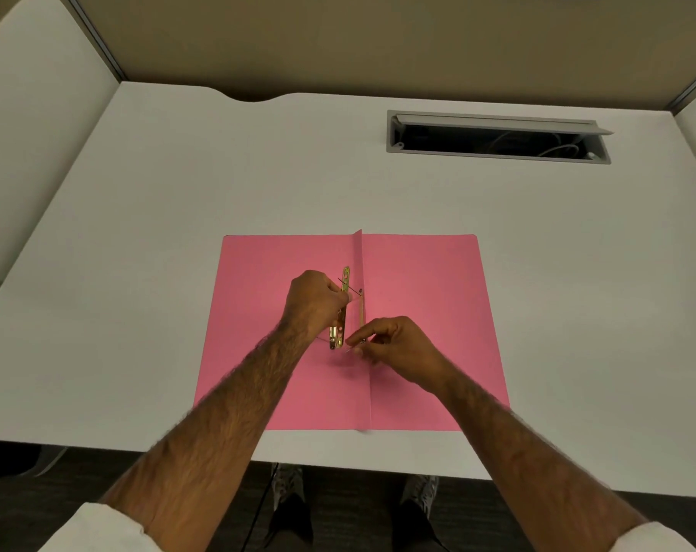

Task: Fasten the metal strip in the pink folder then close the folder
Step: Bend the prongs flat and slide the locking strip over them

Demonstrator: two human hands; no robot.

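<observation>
Pink folder (418, 312) lies open on the counter (179, 233) as the left grip (314, 304) pinches the metal strip (344, 308) while the right grip (394, 344), just beside it, pinches a thin prong (361, 312), which could slip free or bend unless threaded squarely.

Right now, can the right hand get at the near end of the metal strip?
Probably yes. The right hand sits just right of the metal strip near end, with only bare pink folder between; the left hand holds the strip higher up.
</observation>
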